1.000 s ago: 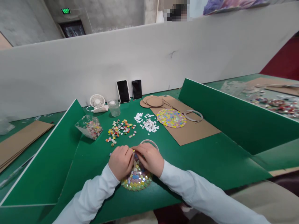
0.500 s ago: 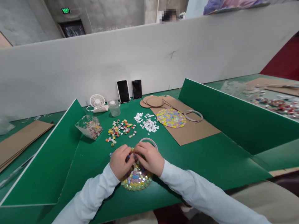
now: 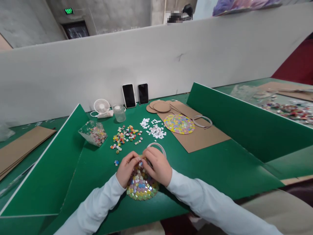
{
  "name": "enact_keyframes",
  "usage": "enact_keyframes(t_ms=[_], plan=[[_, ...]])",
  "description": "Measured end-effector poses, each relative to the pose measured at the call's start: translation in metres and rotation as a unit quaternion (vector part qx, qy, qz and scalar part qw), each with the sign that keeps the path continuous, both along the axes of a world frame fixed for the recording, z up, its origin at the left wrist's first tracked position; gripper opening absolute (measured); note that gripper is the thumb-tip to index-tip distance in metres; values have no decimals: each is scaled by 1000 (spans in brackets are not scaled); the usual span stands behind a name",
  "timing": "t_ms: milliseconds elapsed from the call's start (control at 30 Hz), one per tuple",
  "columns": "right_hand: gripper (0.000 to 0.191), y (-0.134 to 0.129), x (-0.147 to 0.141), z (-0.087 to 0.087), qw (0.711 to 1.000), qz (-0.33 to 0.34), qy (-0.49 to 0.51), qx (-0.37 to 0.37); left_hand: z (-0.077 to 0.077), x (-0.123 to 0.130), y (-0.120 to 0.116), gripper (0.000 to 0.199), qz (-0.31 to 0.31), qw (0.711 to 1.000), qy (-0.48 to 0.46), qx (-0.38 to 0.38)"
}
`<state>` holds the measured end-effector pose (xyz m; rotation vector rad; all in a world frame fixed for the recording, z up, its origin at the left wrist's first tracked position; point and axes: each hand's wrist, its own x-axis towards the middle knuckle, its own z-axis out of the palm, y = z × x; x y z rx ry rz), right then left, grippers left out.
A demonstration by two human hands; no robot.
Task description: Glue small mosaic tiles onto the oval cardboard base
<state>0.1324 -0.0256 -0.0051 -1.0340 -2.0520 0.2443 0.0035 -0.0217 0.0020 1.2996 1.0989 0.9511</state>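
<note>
Near the front of the green surface (image 3: 207, 176), the left hand (image 3: 126, 169) and right hand (image 3: 158, 165) meet, fingers bent over the far part of the tile-covered disc (image 3: 141, 190), any grip impossible to tell, while loose tiles (image 3: 119, 138) lie beyond, presumably for easy reach.

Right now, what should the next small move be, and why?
Perhaps ease the left hand slightly away from the right hand: the two meet, tip to tip, over the far part of the mosaic disc, so whatever they may be pinching there is hidden.
</note>
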Motion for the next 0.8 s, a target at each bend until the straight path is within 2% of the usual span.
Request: enact_keyframes(t_ms=[100, 200, 367, 800], plan=[[17, 0, 0, 1, 1000, 1, 10, 14, 1, 3, -1, 18, 8, 987, -123, -103], [17, 0, 1, 2, 999, 9, 24, 25, 4, 4, -3, 18, 4, 973, -183, -142], [14, 0, 2, 2, 998, 19, 49, 30, 7, 4, -4, 17, 11, 966, -212, -149], [13, -1, 1, 0, 997, 22, 71, 19, 6, 4, -3, 17, 45, 968, -208, -130]])
